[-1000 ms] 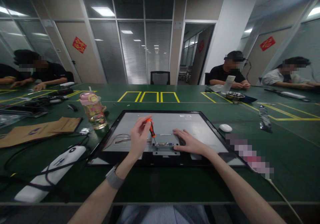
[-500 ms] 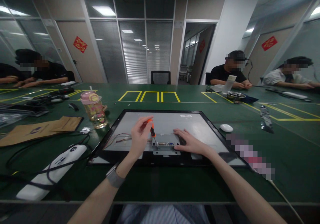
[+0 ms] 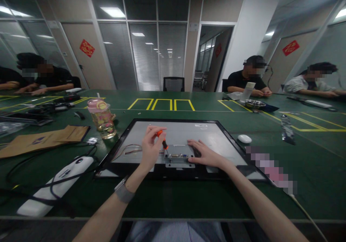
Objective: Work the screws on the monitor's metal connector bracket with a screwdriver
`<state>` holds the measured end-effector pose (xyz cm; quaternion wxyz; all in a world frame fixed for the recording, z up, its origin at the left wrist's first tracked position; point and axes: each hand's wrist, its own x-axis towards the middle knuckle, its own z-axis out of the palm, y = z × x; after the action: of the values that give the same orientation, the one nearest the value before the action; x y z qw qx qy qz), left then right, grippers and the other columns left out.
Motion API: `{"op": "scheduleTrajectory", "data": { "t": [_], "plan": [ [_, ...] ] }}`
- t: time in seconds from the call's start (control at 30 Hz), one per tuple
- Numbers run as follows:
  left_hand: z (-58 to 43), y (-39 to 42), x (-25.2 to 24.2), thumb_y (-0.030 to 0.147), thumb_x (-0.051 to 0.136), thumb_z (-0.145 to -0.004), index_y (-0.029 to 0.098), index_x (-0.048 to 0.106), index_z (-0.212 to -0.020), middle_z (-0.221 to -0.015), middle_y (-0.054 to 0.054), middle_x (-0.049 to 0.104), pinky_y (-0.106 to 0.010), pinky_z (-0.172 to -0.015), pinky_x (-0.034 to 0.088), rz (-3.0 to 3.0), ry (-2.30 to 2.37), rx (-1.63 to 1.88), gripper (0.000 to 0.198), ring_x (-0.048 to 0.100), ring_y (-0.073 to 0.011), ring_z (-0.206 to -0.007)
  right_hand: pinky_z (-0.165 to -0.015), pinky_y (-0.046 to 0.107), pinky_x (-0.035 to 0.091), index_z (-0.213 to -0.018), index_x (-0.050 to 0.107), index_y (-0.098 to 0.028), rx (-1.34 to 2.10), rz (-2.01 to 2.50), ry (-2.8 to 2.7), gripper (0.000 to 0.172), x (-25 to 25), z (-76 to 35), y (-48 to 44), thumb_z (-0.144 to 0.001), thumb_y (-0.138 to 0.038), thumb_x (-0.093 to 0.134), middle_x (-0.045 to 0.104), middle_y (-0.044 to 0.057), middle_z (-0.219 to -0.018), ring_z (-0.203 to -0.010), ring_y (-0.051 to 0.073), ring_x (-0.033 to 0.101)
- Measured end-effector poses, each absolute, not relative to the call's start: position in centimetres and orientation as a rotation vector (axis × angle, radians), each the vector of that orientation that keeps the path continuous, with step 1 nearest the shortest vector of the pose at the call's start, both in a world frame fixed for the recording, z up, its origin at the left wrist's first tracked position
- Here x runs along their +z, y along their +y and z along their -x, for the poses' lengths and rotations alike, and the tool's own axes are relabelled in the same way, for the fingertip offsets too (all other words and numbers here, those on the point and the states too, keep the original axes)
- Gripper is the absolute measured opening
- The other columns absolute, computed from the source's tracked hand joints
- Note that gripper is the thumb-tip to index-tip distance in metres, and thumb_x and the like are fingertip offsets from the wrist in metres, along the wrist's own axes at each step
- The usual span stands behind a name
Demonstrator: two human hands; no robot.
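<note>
In my left hand (image 3: 151, 144) is a small orange-and-black screwdriver (image 3: 165, 146), the fingers closed round its handle. It leans, its tip down at the left end of a metal bracket (image 3: 180, 165) with several ports, one of them blue. The bracket sits near the front edge of a flat display panel (image 3: 167, 134), which lies back side up with a black frame. My right hand (image 3: 207, 155) rests on the panel, fingers spread, its thumb touching the right end of the bracket. A dark patch shows below its fingers; I cannot tell what it is.
Left of the panel stand a pink-lidded bottle (image 3: 101, 117), a brown paper envelope (image 3: 45, 140) and a white power strip (image 3: 58, 184) with black cables. A white oval case (image 3: 244, 138) lies to the right. Several people sit across the green table (image 3: 167, 195).
My left fingers have shifted slightly round the screwdriver handle, and its top has tilted a little to the left. My right hand and the panel stay where they were.
</note>
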<state>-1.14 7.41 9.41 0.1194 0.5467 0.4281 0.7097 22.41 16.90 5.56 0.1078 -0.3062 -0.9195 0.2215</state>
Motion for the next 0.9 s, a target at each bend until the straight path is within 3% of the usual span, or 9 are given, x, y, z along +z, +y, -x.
{"op": "scheduleTrajectory", "data": {
  "t": [0.17,0.53,0.73,0.9],
  "plan": [
    [1.18,7.32,9.5,0.029,0.045,-0.092,0.019,0.067,-0.109,-0.097,-0.006,0.057,-0.027,-0.075,0.048,-1.542,1.128,2.027,0.03,0.058,-0.0143,-0.083,-0.116,0.05,0.008,-0.139,0.04,-0.018,0.661,0.917,-2.722,0.076,5.9,-22.38,16.69,-0.082,-0.066,0.054,0.035,0.014,-0.148,-0.136,0.03,0.032],
    [1.16,7.3,9.62,0.03,0.06,-0.085,0.019,0.071,-0.093,-0.085,-0.002,0.05,-0.021,-0.064,0.045,-1.628,1.267,2.066,0.017,0.052,-0.0105,-0.072,-0.116,0.05,0.007,-0.137,0.043,-0.018,0.653,0.899,-2.713,0.074,5.54,-22.44,16.95,-0.082,-0.065,0.054,0.035,0.014,-0.148,-0.136,0.03,0.031],
    [1.06,7.42,9.33,0.034,0.046,-0.092,0.016,0.064,-0.108,-0.087,-0.005,0.06,-0.028,-0.075,0.049,-1.439,1.096,2.013,0.03,0.06,-0.0145,-0.078,-0.115,0.05,0.009,-0.137,0.043,-0.019,0.652,0.897,-2.714,0.073,5.61,-22.45,16.92,-0.082,-0.065,0.055,0.035,0.013,-0.149,-0.136,0.03,0.031],
    [0.92,7.33,9.61,0.032,0.054,-0.087,0.017,0.068,-0.091,-0.089,-0.005,0.059,-0.025,-0.074,0.048,-1.534,1.152,2.035,0.021,0.058,-0.0143,-0.082,-0.115,0.051,0.009,-0.137,0.042,-0.017,0.639,0.88,-2.714,0.074,5.35,-22.42,17.08,-0.082,-0.065,0.055,0.036,0.015,-0.147,-0.135,0.031,0.033]
  ]
}}
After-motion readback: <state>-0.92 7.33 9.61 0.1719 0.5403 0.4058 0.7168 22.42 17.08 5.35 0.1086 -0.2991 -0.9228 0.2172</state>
